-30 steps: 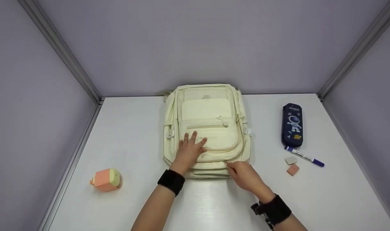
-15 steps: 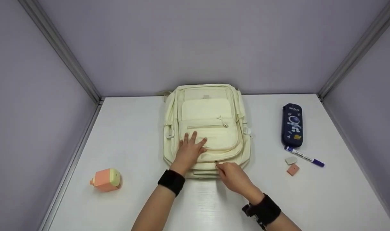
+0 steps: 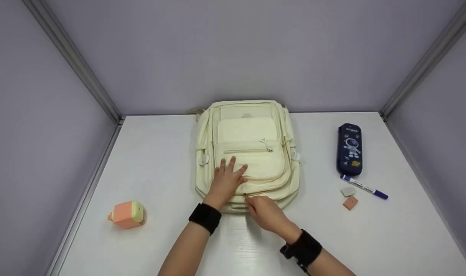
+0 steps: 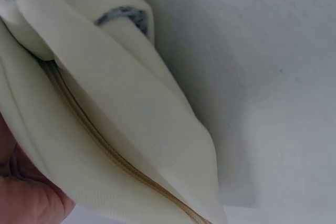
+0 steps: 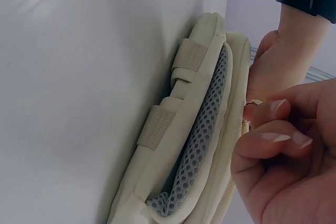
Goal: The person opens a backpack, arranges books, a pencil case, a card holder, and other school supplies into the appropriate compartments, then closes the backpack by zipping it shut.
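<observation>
A cream backpack lies front side up, its bottom toward me. My left hand rests on the lower front pocket with fingers spread. At the backpack's bottom edge, my right hand pinches a small zipper pull between thumb and curled fingers. The right wrist view shows the pull's ring at those fingertips, beside the grey mesh padding on the bag's underside. A brown zipper runs along the cream fabric in the left wrist view.
An orange and yellow bottle lies at the left of the white table. To the right are a navy pencil case, a blue-and-white marker, a whitish eraser and a pinkish eraser. Partition walls surround the table.
My right hand has slid left along the backpack's bottom seam, drawing the zipper pull with it toward the left hand. The left hand and the other objects have stayed in place.
</observation>
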The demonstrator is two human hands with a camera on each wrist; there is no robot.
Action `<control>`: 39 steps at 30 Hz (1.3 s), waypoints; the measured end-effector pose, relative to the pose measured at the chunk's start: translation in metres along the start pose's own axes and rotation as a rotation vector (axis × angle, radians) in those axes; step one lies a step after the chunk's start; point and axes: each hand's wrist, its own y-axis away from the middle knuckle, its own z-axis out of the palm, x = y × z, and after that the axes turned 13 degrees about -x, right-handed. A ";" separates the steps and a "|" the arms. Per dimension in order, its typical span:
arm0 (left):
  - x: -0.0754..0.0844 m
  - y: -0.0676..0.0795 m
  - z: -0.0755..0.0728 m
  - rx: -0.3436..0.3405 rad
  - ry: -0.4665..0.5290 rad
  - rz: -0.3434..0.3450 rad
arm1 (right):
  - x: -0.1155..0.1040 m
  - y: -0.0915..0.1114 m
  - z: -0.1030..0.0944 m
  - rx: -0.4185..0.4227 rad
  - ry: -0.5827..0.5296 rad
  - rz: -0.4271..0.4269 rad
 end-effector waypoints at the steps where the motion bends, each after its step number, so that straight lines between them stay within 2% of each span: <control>1: 0.000 0.000 -0.001 -0.012 0.026 0.001 | 0.000 -0.001 0.000 -0.002 -0.001 0.001; 6: 0.000 0.004 -0.007 -0.095 0.204 -0.003 | 0.001 0.001 0.000 0.001 -0.036 -0.015; 9: 0.001 0.011 -0.012 -0.083 0.260 0.006 | 0.002 0.002 0.000 -0.001 -0.076 -0.023; 11: 0.003 0.017 -0.013 -0.014 0.251 0.037 | 0.003 0.003 -0.001 0.001 -0.097 -0.016; 15: 0.012 0.030 -0.007 0.197 0.168 0.096 | 0.005 0.005 -0.002 0.044 -0.129 0.014; 17: 0.016 0.037 -0.004 0.290 0.143 0.094 | 0.007 0.005 -0.002 0.067 -0.133 0.027; 19: 0.020 0.043 -0.003 0.318 0.167 0.061 | 0.007 0.005 -0.001 0.093 -0.134 0.028; 22: 0.024 0.050 -0.004 0.251 0.279 0.006 | 0.007 0.005 0.000 0.113 -0.131 0.015; 25: 0.026 0.053 -0.006 0.081 0.464 -0.039 | 0.005 0.005 0.001 0.123 -0.135 -0.009; 27: 0.026 0.054 -0.007 -0.042 0.626 -0.061 | 0.003 0.005 0.002 0.118 -0.140 -0.022; 30: 0.024 0.053 -0.006 -0.177 0.867 -0.091 | 0.002 0.006 0.003 0.079 -0.157 -0.026; 32: 0.022 0.052 -0.005 -0.219 0.992 -0.100 | 0.001 0.006 0.003 0.031 -0.177 -0.032; 34: 0.020 0.052 -0.004 -0.233 1.064 -0.104 | 0.002 0.007 0.002 -0.034 -0.192 -0.044; 37: 0.017 0.053 -0.001 -0.234 1.112 -0.104 | 0.003 0.009 -0.001 -0.134 -0.209 -0.064; 39: 0.016 0.053 0.001 -0.227 1.098 -0.104 | 0.004 0.010 -0.005 -0.170 -0.201 -0.074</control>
